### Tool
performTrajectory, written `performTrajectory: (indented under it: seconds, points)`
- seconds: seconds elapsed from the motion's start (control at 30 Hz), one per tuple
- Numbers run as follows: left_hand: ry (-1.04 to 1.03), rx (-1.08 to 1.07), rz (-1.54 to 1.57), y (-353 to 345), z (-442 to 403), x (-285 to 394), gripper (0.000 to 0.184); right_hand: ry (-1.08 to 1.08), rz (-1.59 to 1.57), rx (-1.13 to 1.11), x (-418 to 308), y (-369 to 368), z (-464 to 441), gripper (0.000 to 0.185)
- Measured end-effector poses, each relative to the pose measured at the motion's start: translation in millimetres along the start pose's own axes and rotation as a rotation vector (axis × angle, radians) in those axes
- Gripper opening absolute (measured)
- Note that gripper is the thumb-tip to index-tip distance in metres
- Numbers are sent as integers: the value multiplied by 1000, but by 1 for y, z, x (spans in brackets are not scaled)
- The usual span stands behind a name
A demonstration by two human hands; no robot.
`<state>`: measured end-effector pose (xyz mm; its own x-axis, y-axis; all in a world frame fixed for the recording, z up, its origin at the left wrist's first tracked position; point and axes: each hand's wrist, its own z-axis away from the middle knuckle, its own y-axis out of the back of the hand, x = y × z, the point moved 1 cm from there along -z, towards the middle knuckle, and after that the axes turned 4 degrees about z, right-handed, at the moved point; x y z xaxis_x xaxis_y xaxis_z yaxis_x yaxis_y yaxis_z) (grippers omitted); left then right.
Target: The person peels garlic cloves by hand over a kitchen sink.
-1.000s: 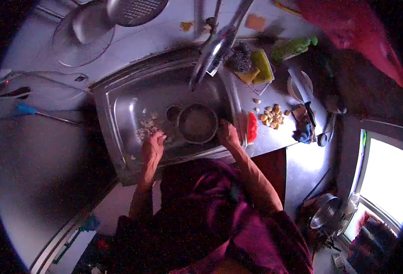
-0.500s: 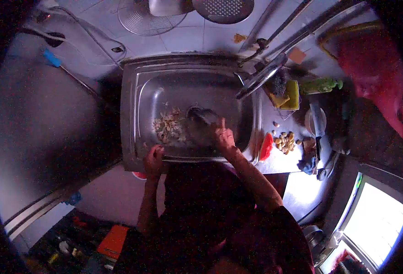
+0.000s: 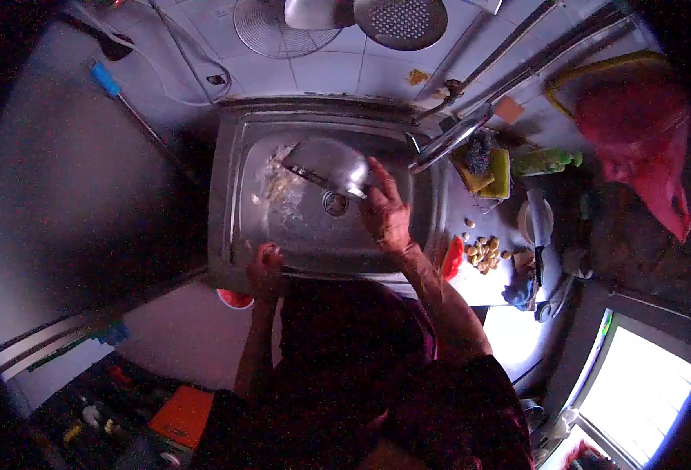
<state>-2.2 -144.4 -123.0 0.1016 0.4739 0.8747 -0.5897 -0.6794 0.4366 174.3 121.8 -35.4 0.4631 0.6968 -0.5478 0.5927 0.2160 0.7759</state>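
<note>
My right hand [image 3: 388,211] grips a metal bowl [image 3: 328,163] by its right edge. The bowl is tipped on its side over the sink [image 3: 322,247], its opening turned down and to the left. Pale scraps [image 3: 279,180] lie wet and partly blurred on the sink floor at the left of the bowl, and the drain [image 3: 334,203] shows just below it. Near the sink's front left edge is my left hand [image 3: 267,262], its fingers curled together; whether it holds anything is too dark to tell.
Right of the sink are a red melon slice [image 3: 453,258], several peeled cloves [image 3: 483,254], a knife over a white bowl [image 3: 535,219] and a sponge [image 3: 499,174]. The faucet [image 3: 451,141] reaches over the sink's back right corner. A red bag [image 3: 635,133] hangs at the right.
The bowl has gone from upright to tipped over, moving up in the sink with my right hand. The scraps have shifted towards the back left. My left hand drew back to the front edge.
</note>
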Motion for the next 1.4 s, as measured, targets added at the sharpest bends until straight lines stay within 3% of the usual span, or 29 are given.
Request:
performTrajectory:
  seconds: [0.03,0.07,0.1,0.13,0.17,0.23,0.27,0.5,0.57,0.63,0.7,0.73,0.87,0.93,1.03,1.07,1.17,1.27,1.37,1.4]
  points:
    - [18,26,52,-1,2,5,26,4,2,0,-4,0,2,29]
    - [17,29,54,-1,2,7,26,-276,-286,37,-4,0,5,27]
    - [-114,56,47,-1,1,10,24,-559,-575,74,-4,0,10,24]
    - [-248,82,41,0,0,12,21,-546,-670,17,7,-6,22,23]
    - [-252,81,41,-2,-1,6,21,-546,-671,21,16,-15,34,23]
    - [-106,113,232,-6,-3,-2,18,-668,-1109,65,12,-13,42,23]
    - [-107,108,230,-7,-3,-6,18,-642,-1183,110,9,-11,47,26]
    - [-32,46,277,-10,-8,14,24,-710,-1055,44,62,-43,100,26]
    - [-3,50,322,-10,-8,12,28,-898,-1014,22,98,-73,128,27]
    - [71,-24,417,-9,-8,14,34,-946,-1124,74,131,-95,153,26]
    - [74,-48,467,-9,-9,11,35,-1215,-885,69,170,-122,178,23]
    - [80,-73,519,-10,-9,13,35,-1132,-1137,117,157,-104,179,21]
    - [86,-65,543,-9,-8,28,35,-1258,-1180,63,142,-75,163,21]
    - [127,-87,582,-8,-8,33,31,-444,-146,-340,156,-75,168,21]
    - [125,-111,453,-6,-8,50,28,-313,-217,-194,185,-105,184,17]
    - [125,-111,452,-6,-9,49,28,-313,-218,-194,199,-122,189,17]
    - [176,-133,472,-5,-11,44,27,-441,-530,165,244,-168,200,16]
    - [166,-149,539,-6,-13,38,28,-708,-665,158,273,-196,209,20]
    - [183,-118,590,-8,-15,30,30,-811,-638,360,249,-192,201,25]
    - [166,-126,595,-9,-14,33,31,-939,-743,272,212,-160,185,25]
